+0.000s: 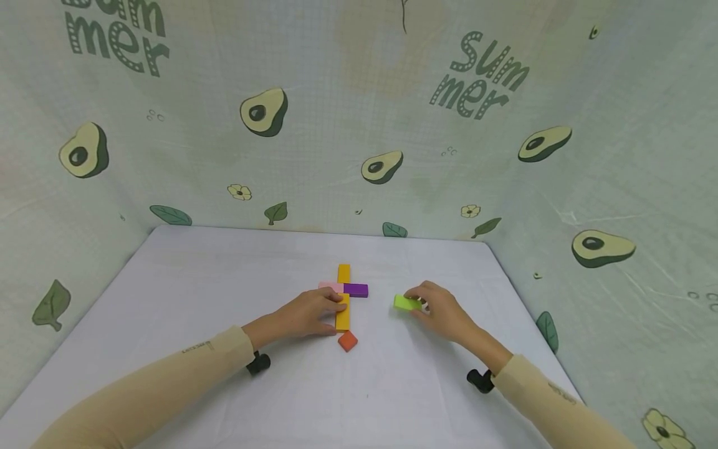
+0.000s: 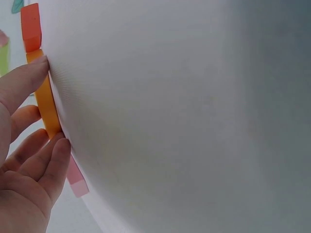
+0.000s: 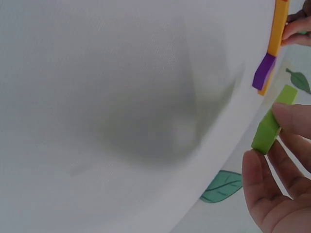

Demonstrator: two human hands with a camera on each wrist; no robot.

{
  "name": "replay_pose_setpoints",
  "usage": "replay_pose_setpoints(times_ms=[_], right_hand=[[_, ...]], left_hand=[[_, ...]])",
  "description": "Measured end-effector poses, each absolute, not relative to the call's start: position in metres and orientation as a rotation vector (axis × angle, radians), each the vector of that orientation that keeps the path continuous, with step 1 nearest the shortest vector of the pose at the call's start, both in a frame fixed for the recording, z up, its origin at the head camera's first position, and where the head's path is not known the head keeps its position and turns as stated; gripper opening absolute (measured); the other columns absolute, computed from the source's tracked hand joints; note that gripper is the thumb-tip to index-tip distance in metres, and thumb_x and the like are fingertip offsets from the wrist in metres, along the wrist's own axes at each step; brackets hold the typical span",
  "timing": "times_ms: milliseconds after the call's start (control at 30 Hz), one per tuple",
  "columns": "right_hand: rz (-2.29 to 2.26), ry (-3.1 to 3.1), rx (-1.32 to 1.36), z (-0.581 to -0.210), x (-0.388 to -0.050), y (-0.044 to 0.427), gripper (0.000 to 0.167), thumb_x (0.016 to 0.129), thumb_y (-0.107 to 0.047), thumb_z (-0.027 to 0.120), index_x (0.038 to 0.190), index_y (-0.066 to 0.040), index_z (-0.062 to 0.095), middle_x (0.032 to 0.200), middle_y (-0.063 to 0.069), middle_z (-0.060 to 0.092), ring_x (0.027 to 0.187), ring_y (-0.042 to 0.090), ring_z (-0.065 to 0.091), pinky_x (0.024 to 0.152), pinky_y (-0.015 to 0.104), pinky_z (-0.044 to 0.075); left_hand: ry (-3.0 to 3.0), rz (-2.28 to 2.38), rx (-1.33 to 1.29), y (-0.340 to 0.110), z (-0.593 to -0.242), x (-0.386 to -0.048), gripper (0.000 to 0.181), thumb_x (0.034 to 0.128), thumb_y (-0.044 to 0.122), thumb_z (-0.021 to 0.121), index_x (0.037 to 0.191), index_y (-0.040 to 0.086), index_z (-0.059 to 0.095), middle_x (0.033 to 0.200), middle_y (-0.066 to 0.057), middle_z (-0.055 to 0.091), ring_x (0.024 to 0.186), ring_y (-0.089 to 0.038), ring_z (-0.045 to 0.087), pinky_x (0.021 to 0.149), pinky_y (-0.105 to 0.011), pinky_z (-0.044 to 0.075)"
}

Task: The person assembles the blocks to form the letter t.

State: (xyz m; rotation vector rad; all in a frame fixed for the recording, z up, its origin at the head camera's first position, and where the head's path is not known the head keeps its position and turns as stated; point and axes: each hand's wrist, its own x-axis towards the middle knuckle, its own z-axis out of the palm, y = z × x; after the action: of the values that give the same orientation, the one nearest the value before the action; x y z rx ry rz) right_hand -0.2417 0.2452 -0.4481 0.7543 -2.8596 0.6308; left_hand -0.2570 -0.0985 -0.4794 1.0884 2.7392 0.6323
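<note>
My left hand (image 1: 307, 313) holds the long yellow-orange block (image 1: 343, 320) flat on the table, its thumb near one end and its fingers near the other. An orange-red block (image 1: 348, 341) sits turned at an angle by that block's near end. Beyond its far end lie a pink block (image 1: 330, 286), partly behind my fingers, a purple block (image 1: 356, 290) and another yellow-orange block (image 1: 344, 273), together making a cross shape. Off to the right, my right hand (image 1: 444, 312) pinches a lime-green block (image 3: 273, 124) between thumb and fingers, apart from the others.
A white cloth covers the table (image 1: 367, 396). Behind it and at both sides hang pale curtains (image 1: 320, 187) printed with avocados, leaves and lettering. A small black device (image 1: 259, 363) is strapped at the left wrist, and another device (image 1: 480, 381) at the right wrist.
</note>
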Motion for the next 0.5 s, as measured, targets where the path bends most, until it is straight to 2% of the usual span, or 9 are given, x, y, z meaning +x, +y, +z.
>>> replay_pose_setpoints(times_ms=[500], right_hand=[[0.635,-2.844,0.911,-0.450,-0.211,0.224,0.037,0.087,-0.003,0.087,0.120,-0.015,0.075,0.106,-0.005,0.069,0.096,0.014,0.067,0.082,0.030,0.061]], left_hand=[[2.734,0.658,1.077,-0.100,-0.479,-0.258,0.059,0.0911,0.028,0.087,0.143,0.008,0.067,0.138,-0.006,0.064,0.127,-0.023,0.062,0.110,-0.039,0.053]])
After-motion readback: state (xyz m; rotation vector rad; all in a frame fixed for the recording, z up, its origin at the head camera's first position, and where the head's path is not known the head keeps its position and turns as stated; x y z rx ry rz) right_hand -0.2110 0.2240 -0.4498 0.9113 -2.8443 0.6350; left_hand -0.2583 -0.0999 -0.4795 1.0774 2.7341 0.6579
